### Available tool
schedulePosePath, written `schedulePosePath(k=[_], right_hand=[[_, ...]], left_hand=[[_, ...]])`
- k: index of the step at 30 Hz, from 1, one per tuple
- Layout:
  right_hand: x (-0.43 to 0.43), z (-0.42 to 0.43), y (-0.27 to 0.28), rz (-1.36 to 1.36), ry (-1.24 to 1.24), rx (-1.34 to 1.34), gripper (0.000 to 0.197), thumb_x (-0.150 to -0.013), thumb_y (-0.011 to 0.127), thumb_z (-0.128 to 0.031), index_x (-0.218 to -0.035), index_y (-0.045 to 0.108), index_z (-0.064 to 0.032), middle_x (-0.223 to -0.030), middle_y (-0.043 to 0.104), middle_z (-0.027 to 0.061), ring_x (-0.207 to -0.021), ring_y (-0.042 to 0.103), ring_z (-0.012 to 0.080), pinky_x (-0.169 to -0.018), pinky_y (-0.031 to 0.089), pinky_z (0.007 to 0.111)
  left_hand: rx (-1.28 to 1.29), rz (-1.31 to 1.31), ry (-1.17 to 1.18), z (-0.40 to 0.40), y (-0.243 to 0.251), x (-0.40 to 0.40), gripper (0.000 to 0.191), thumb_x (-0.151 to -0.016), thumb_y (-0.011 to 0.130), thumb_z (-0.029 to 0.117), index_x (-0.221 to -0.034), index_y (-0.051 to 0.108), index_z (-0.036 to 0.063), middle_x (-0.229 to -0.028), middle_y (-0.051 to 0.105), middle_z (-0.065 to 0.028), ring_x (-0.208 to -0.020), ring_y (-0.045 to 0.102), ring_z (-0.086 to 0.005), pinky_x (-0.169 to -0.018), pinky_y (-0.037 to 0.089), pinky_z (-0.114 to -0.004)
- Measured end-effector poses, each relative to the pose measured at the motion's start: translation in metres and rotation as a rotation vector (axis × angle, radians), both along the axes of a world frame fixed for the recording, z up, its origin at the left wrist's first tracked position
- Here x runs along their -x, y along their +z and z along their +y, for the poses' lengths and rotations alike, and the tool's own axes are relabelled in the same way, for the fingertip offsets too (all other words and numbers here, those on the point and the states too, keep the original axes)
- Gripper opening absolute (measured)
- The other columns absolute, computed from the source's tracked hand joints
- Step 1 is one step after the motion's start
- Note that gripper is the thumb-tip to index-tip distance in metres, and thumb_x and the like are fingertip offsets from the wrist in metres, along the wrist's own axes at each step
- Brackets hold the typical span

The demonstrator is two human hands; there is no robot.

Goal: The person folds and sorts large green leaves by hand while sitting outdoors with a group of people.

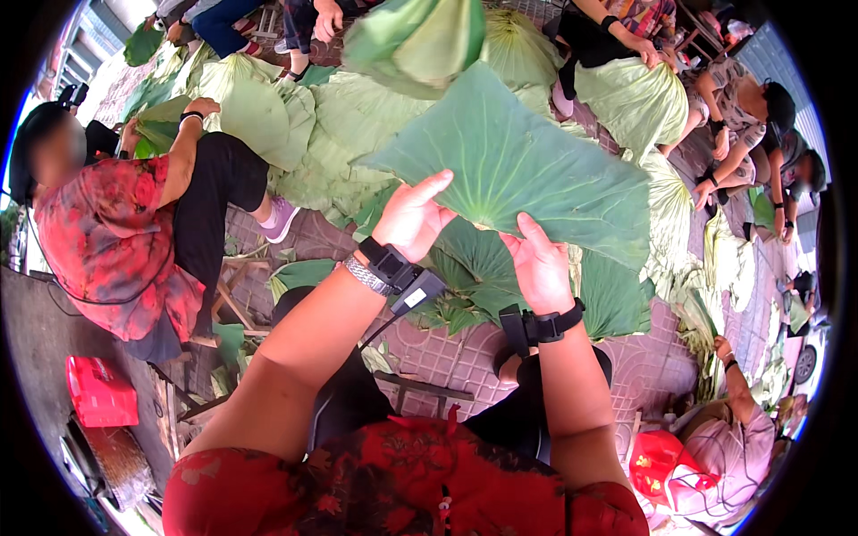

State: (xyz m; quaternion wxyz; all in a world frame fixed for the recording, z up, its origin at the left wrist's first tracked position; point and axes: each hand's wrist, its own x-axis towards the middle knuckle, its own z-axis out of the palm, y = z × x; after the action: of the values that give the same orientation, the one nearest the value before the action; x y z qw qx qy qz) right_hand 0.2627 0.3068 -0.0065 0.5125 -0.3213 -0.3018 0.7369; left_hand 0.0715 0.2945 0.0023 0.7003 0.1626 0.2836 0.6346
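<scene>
A large green lotus leaf is spread out before me, its pale veins fanning from the near edge. My right hand pinches that near edge, thumb on top and fingers underneath. On the other side, my left hand has its thumb raised along the leaf's left part, and its fingers meet the near edge. Whether these left fingers grip the leaf or only touch it is hard to see. Below the held leaf, more green lotus leaves lie on the paving between my knees.
Paler lotus leaves cover the ground ahead. A blurred leaf hangs beyond mine. A person in a red patterned top sits at left, near a red bag. Several others sit ahead and right; a red bag is at lower right.
</scene>
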Motion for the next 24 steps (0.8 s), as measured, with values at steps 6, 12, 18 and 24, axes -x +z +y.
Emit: schedulePosePath(k=[6,12,18,24], right_hand=[[-0.014,-0.002,0.006,-0.094,0.023,0.003,0.027,-0.087,0.061,-0.006,-0.113,0.056,-0.0134,-0.107,0.061,0.0003,-0.098,0.058,0.0151,-0.084,0.048,0.037],[-0.018,0.001,0.011,-0.181,-0.071,0.065,0.020,-0.087,0.061,-0.005,-0.106,0.058,-0.0105,-0.106,0.060,0.0019,-0.097,0.058,0.0156,-0.084,0.048,0.037],[-0.014,0.005,0.009,-0.132,-0.069,0.053,0.021,-0.088,0.060,-0.007,-0.109,0.057,-0.0101,-0.107,0.059,0.0018,-0.097,0.056,0.0148,-0.084,0.047,0.035],[-0.012,0.009,0.005,-0.158,-0.077,0.082,0.023,-0.088,0.059,-0.007,-0.110,0.057,-0.0112,-0.108,0.060,0.0016,-0.097,0.057,0.0146,-0.084,0.047,0.035]], left_hand=[[0.017,-0.107,0.122,-0.002,0.001,0.018,0.032,-0.086,0.062,0.014,-0.114,0.052,0.0046,-0.117,0.057,-0.0076,-0.111,0.053,-0.0239,-0.099,0.039,-0.043],[0.082,-0.105,0.154,0.000,0.010,0.021,0.028,-0.084,0.065,0.018,-0.106,0.055,0.0059,-0.108,0.058,-0.0071,-0.103,0.054,-0.0238,-0.094,0.038,-0.045],[0.036,-0.132,0.225,0.009,0.000,0.047,0.019,-0.086,0.063,0.015,-0.101,0.056,0.0065,-0.099,0.060,-0.0058,-0.098,0.057,-0.0227,-0.092,0.042,-0.042],[0.086,-0.113,0.237,0.008,0.007,0.042,0.021,-0.084,0.065,0.011,-0.102,0.055,0.0059,-0.102,0.061,-0.0069,-0.097,0.059,-0.0221,-0.090,0.044,-0.042]])
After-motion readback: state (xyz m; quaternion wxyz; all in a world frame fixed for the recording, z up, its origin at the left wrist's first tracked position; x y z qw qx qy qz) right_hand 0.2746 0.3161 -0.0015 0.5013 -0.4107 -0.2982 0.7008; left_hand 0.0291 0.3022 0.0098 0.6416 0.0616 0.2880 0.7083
